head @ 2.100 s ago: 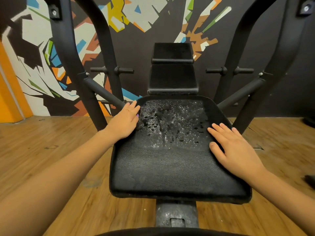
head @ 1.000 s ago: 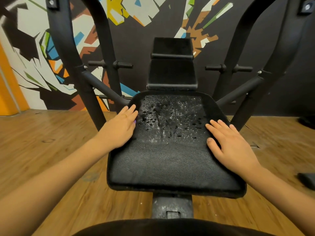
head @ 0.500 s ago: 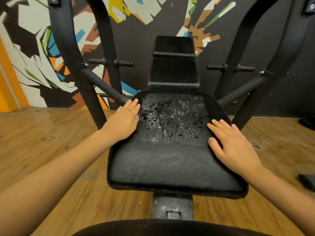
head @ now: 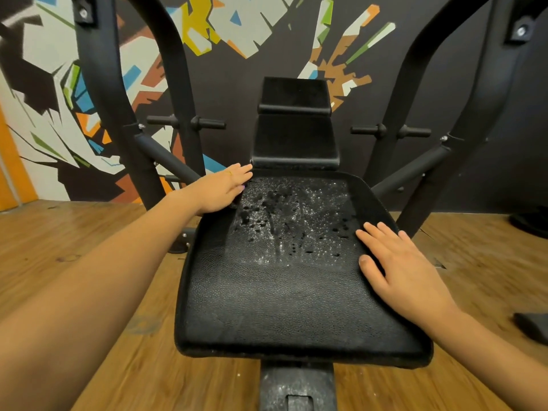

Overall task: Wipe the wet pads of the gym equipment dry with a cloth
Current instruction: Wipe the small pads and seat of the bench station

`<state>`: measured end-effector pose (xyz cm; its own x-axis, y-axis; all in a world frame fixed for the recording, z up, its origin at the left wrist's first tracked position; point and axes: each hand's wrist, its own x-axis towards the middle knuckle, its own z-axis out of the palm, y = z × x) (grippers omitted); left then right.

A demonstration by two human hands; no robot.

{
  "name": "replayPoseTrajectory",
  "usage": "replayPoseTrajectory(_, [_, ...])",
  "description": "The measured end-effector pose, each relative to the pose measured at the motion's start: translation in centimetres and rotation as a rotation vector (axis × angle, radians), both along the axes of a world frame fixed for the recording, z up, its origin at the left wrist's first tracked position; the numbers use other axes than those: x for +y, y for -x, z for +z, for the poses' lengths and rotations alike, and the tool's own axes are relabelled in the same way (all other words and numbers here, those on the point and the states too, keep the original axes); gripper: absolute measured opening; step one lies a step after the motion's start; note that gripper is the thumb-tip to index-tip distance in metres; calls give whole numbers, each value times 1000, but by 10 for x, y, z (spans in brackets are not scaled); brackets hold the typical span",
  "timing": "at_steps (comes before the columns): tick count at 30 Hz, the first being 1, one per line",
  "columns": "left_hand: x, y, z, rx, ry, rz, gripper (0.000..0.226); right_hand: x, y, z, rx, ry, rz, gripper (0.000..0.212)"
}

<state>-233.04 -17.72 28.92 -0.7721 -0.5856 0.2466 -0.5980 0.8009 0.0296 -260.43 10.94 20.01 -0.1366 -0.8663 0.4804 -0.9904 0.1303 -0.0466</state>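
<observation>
A black pebbled vinyl seat pad [head: 284,298] sits centre, water droplets [head: 292,223] beading its far half. The left hand [head: 221,188] touches its far left corner, fingers together; the right hand [head: 400,271] lies flat at its right edge, fingers slightly spread. Brown wood-plank floor [head: 74,250]; painted mural wall [head: 237,28] behind.

No legible text, label, brand, number or sign anywhere in view. Wall mural [head: 225,28], far side: abstract colour shards only, nothing readable as letters. Black seat pad [head: 284,298], near centre: plain textured surface, no print that can be made out.
</observation>
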Motion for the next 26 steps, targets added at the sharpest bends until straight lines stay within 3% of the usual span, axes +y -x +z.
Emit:
replayPoseTrajectory(7, [-13,-2,5,-105,32,-40,52,-2,3,-1,-35,5,9,71])
replayPoseTrajectory(17, [-45,33,37,-430,351,-249,74,-3,4,0,-80,-4,10,74])
replayPoseTrajectory(26, [-53,20,32,-430,355,-244,90,-3,3,-1,-76,15,1,72])
